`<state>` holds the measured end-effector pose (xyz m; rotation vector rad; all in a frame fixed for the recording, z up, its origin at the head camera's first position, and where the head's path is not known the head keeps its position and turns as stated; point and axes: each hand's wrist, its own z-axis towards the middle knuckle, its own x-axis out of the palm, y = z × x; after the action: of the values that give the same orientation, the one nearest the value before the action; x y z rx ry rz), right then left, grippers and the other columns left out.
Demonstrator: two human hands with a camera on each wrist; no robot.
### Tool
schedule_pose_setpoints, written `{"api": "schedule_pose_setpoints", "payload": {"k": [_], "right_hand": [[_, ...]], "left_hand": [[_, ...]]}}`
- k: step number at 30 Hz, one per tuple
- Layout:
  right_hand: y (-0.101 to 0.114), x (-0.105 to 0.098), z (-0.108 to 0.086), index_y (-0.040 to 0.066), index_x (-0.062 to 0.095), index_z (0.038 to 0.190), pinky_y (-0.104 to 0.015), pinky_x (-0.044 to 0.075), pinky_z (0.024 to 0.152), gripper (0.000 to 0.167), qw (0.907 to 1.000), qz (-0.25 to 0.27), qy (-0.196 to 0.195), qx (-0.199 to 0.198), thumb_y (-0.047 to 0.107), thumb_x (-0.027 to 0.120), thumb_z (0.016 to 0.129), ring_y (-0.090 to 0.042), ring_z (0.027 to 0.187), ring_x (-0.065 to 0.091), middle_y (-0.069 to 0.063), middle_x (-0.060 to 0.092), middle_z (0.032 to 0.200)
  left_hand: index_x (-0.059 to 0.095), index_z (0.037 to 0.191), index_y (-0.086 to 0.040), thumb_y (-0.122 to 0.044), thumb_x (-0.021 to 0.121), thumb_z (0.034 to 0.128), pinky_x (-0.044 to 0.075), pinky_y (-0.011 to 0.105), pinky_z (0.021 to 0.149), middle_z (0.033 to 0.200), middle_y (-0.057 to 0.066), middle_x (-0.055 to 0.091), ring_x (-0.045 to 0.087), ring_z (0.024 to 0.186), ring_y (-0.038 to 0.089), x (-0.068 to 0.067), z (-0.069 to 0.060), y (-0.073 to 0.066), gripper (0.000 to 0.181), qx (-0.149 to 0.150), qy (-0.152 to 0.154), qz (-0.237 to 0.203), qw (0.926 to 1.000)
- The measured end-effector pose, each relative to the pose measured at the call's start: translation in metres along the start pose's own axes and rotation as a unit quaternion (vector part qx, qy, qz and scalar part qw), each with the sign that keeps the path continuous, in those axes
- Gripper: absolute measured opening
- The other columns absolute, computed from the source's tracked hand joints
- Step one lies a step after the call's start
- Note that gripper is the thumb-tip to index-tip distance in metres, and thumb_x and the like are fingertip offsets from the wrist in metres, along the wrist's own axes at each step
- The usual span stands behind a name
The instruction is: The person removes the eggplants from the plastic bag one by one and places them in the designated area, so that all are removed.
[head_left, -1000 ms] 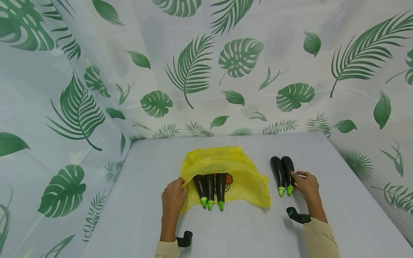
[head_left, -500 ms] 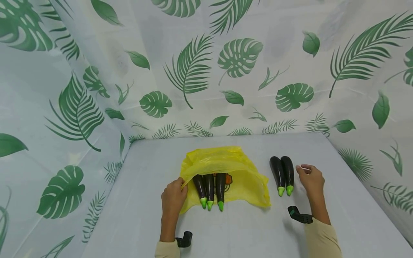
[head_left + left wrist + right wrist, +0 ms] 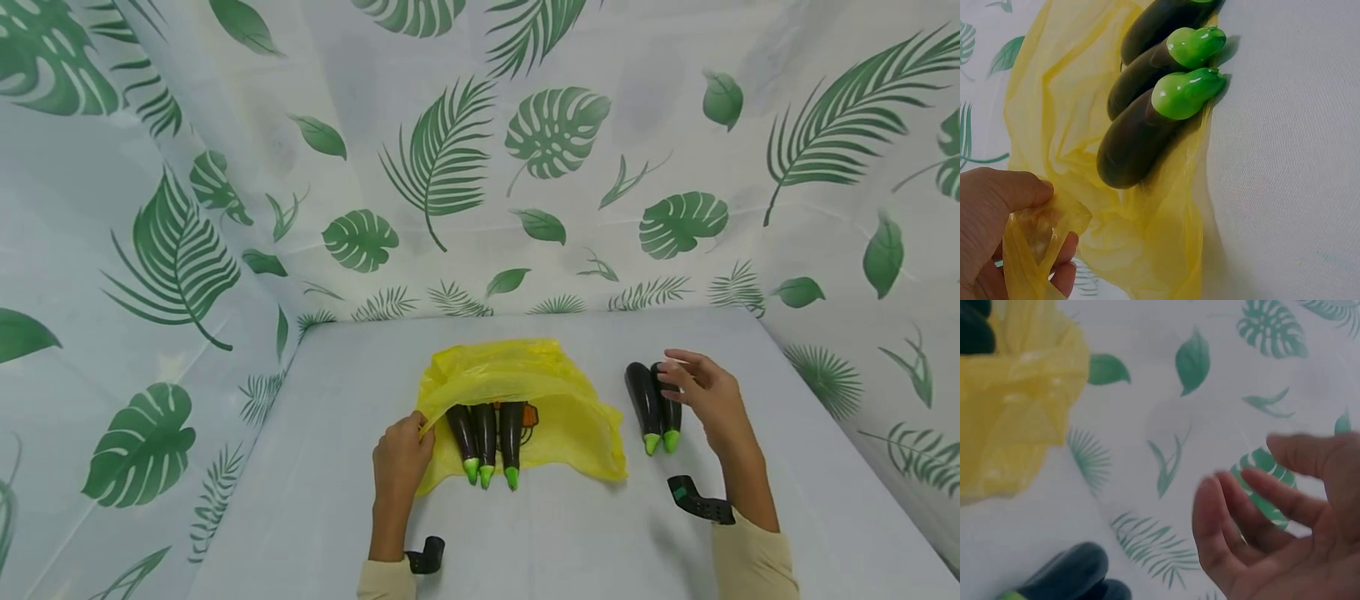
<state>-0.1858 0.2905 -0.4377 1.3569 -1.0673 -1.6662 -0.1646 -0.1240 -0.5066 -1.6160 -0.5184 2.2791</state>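
My left hand pinches the left edge of a yellow plastic bag; in the left wrist view the thumb and fingers grip its thin film. Three eggplants lie in the bag's mouth, green stem ends toward me. Two more eggplants lie side by side on the table to the right of the bag. Above the upper part of the right one hovers my right hand, its fingers loosely bent and apart from the thumb. The right wrist view shows that hand holding nothing.
A white table carries everything. Behind and beside it hang white sheets with a green leaf print. A black wrist device is on the right wrist, another on the left.
My right hand left the right-hand eggplant, moved off to the right, then went up and back left over its upper part. The left hand has kept its grip on the bag.
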Motion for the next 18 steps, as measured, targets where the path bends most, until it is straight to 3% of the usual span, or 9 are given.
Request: {"api": "schedule_pose_setpoints", "payload": {"k": [3, 7, 11, 15, 18], "right_hand": [[0.005, 0.004, -0.004, 0.003, 0.049, 0.137, -0.017, 0.053, 0.078, 0.047, 0.9952, 0.009, 0.081, -0.056, 0.032, 0.052, 0.101, 0.004, 0.096, 0.063, 0.01, 0.062, 0.111], [0.019, 0.013, -0.013, 0.002, 0.049, 0.136, -0.025, 0.056, 0.082, 0.039, 0.9759, 0.029, 0.196, -0.092, 0.022, 0.05, 0.102, -0.006, 0.103, 0.065, -0.014, 0.06, 0.123], [0.03, 0.026, -0.02, 0.0, 0.049, 0.135, -0.034, 0.057, 0.083, 0.038, 0.9525, 0.043, 0.288, -0.088, 0.018, 0.051, 0.101, -0.009, 0.105, 0.065, -0.026, 0.055, 0.129], [0.032, 0.04, -0.024, 0.002, 0.05, 0.134, -0.036, 0.056, 0.087, 0.037, 0.933, 0.039, 0.351, -0.069, 0.02, 0.052, 0.101, -0.007, 0.108, 0.064, -0.024, 0.055, 0.13], [0.029, 0.052, -0.026, 0.002, 0.049, 0.135, -0.036, 0.055, 0.089, 0.038, 0.9216, 0.048, 0.381, -0.055, 0.021, 0.051, 0.102, -0.02, 0.115, 0.062, -0.023, 0.055, 0.131]], "left_hand": [[0.067, 0.087, -0.008, -0.014, 0.068, 0.087, 0.036, 0.024, 0.046, 0.068, 0.002, 0.063, 0.043, 0.051, 0.01, 0.001, -0.001, 0.0, 0.006, 0.004, -0.001, 0.001, 1.0], [0.068, 0.086, -0.008, -0.015, 0.069, 0.0866, 0.035, 0.024, 0.046, 0.066, 0.001, 0.061, 0.042, 0.05, 0.01, 0.002, -0.001, -0.001, 0.007, 0.008, -0.004, -0.003, 1.0], [0.068, 0.086, -0.009, -0.016, 0.069, 0.0869, 0.035, 0.024, 0.046, 0.066, 0.001, 0.061, 0.042, 0.05, 0.01, 0.002, -0.001, -0.003, 0.007, 0.011, -0.006, -0.006, 0.9999], [0.068, 0.087, -0.009, -0.016, 0.068, 0.0875, 0.035, 0.024, 0.046, 0.067, 0.001, 0.062, 0.042, 0.051, 0.01, 0.002, 0.001, -0.004, 0.007, 0.008, -0.002, -0.001, 1.0], [0.067, 0.088, -0.009, -0.016, 0.067, 0.0878, 0.035, 0.024, 0.047, 0.067, 0.001, 0.062, 0.042, 0.051, 0.01, 0.002, 0.001, -0.004, 0.007, 0.006, -0.001, 0.0, 1.0]]}}
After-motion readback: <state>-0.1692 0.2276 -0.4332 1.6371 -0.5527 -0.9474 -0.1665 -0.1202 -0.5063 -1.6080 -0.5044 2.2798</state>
